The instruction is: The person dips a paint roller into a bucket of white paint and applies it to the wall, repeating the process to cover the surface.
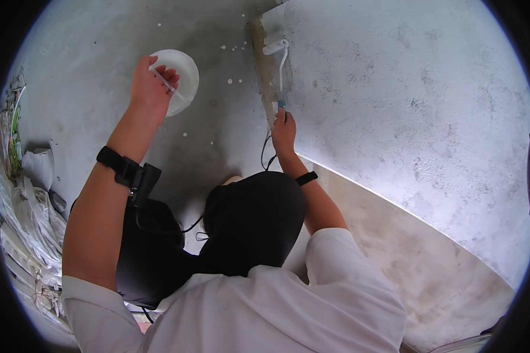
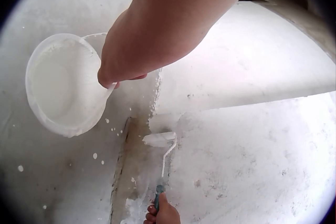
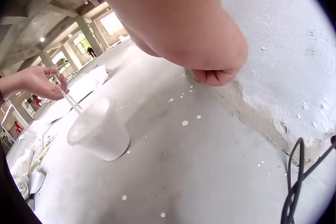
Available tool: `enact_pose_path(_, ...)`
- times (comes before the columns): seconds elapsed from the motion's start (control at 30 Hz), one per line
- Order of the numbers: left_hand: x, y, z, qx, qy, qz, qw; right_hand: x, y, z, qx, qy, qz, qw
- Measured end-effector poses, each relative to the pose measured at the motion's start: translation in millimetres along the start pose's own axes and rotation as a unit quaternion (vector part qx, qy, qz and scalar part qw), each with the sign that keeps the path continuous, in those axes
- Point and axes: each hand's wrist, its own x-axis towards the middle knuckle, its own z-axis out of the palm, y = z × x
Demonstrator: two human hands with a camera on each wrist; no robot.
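My left hand [image 1: 149, 88] holds the thin handle of a white plastic bucket [image 1: 188, 67], the handle running between thumb and fingers. The bucket leans over the grey floor in the right wrist view, and white paint coats its inside in the left wrist view. With my right hand [image 1: 284, 132] I grip the blue-green handle of a small paint roller [image 2: 159, 139]. Its white sleeve lies against the lower part of the wall [image 1: 406, 100], beside the brown unpainted strip at the floor. In the right wrist view the forearm hides the roller.
White paint drops [image 3: 185, 123] dot the floor near the wall. Crumpled plastic sheeting [image 1: 32, 217] lies along the left side. A black cable [image 3: 296, 187] hangs near the right wrist. Farther off is a large hall with pillars [image 3: 90, 35].
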Motion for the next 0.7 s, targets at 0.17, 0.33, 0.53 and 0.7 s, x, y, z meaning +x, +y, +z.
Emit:
enact_pose_path(0.17,-2,1,0,-0.002,-0.001,-0.005,1.0,-33,22,-17,-0.022,0.002,-0.008,1.0)
enact_pose_path(0.33,-7,1,2,0.006,-0.002,0.001,1.0,-41,14,-15,-0.01,-0.022,0.029,0.999)
enact_pose_path(0.53,-5,1,2,0.005,0.002,0.002,1.0,-2,-5,5,-0.011,-0.01,-0.014,1.0)
enact_pose_path(0.7,-5,1,2,0.008,-0.005,0.004,1.0,12,-27,13,-0.035,0.0,-0.035,0.999)
